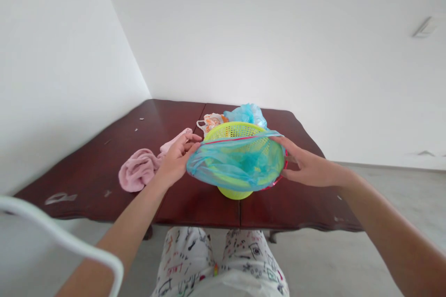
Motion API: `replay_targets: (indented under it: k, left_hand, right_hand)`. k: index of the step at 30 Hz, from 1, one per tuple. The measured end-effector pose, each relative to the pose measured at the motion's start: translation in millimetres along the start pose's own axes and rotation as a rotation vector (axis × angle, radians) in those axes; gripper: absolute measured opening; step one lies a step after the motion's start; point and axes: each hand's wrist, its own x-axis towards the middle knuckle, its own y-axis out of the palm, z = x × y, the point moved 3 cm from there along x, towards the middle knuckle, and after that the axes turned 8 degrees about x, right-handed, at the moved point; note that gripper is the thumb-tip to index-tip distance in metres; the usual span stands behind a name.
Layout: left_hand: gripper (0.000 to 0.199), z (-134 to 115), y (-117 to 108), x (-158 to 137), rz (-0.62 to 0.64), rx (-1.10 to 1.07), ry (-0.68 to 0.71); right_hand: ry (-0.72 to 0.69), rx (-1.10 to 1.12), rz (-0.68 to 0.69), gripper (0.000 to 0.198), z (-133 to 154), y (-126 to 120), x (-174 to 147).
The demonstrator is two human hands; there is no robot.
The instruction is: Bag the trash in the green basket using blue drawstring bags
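Observation:
A yellow-green plastic wastebasket [236, 194] with a perforated wall stands on the dark red table. Over its near side and mouth stretches a translucent blue garbage bag [230, 167] with a red drawstring along its edge. At the bag's left edge, my left hand [179, 155] pinches the film between thumb and fingers. My right hand [306, 162] grips the bag's right edge by the rim, thumb below and fingers above. The far side of the basket's rim is uncovered.
A crumpled pink towel [139, 169] lies left of the basket on the table [195, 204]. Behind it are a white-and-orange plastic bag [211, 121] and more blue bags [245, 113]. White walls border the table, and a white cable [69, 236] crosses the lower left.

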Motion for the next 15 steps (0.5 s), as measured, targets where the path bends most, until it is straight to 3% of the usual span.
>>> replay_targets:
  k: [3, 6, 10, 15]
  left_hand:
    - [0.043, -3, -2, 17, -0.061, 0.305, 0.205]
    - [0.032, -8, -2, 36, -0.123, 0.468, 0.293]
    - [0.042, -4, 4, 62, -0.135, 0.266, 0.235]
    - [0.055, 9, 14, 73, -0.106, 0.087, 0.181]
  right_hand:
    - [0.064, 0.180, 0.048, 0.094, -5, -5, 14]
    - [0.151, 0.141, -0.072, 0.064, -12, -11, 35]
    - [0.317, -0.102, -0.320, 0.034, -21, -14, 68]
    - [0.334, -0.203, -0.361, 0.030, -31, 1, 98]
